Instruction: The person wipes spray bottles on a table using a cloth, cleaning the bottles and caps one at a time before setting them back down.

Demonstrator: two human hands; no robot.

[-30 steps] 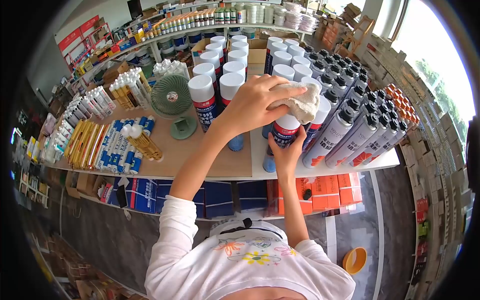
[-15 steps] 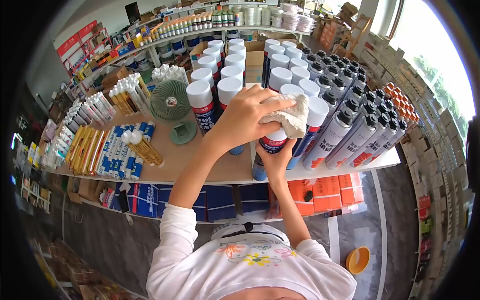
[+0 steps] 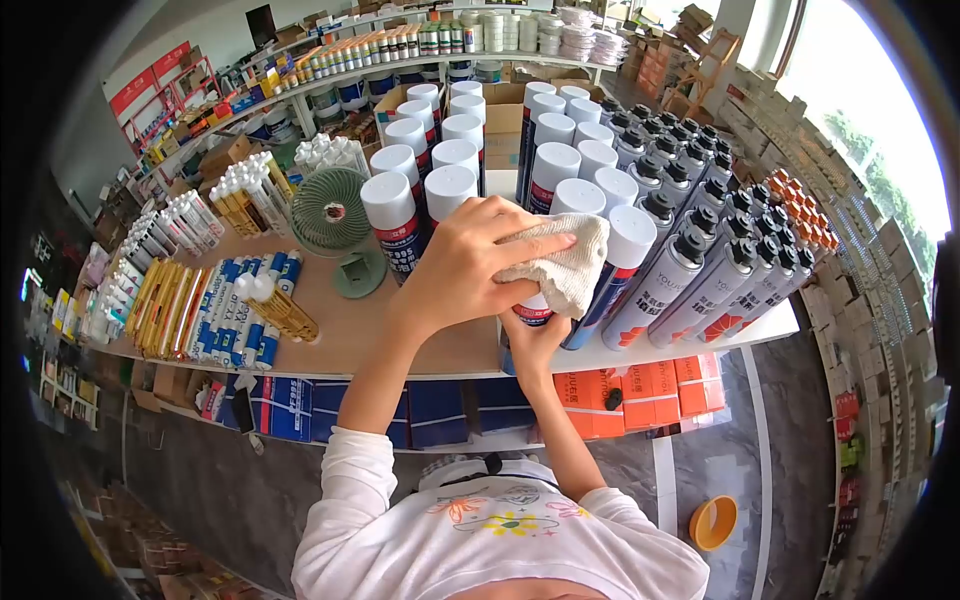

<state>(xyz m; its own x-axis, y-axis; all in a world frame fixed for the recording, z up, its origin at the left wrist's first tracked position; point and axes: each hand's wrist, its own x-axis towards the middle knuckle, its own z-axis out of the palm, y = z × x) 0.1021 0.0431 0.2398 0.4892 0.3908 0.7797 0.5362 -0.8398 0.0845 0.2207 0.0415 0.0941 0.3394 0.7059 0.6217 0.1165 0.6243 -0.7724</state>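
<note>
A beige cloth (image 3: 562, 262) is gripped in my left hand (image 3: 468, 262), which presses it over the top of a spray can (image 3: 533, 312). Below it, my right hand (image 3: 535, 342) is wrapped round the same can's body; most of the can is hidden by the cloth and my hands. Right beside the cloth stands a white-capped can (image 3: 631, 238) with a dark blue and red body. More white-capped cans (image 3: 390, 200) stand in rows behind and to the left of my hands.
Silver cans with black tops (image 3: 668, 275) crowd the right. A green fan (image 3: 330, 212) and sealant tubes (image 3: 225, 310) are at the left. Blue boxes (image 3: 437, 408) and orange boxes (image 3: 590, 402) lie under the table (image 3: 450, 357). A yellow bowl (image 3: 713, 523) is on the floor.
Both hands have shifted slightly left and down in view with the can and the cloth. The cloth now hides more of the can's top.
</note>
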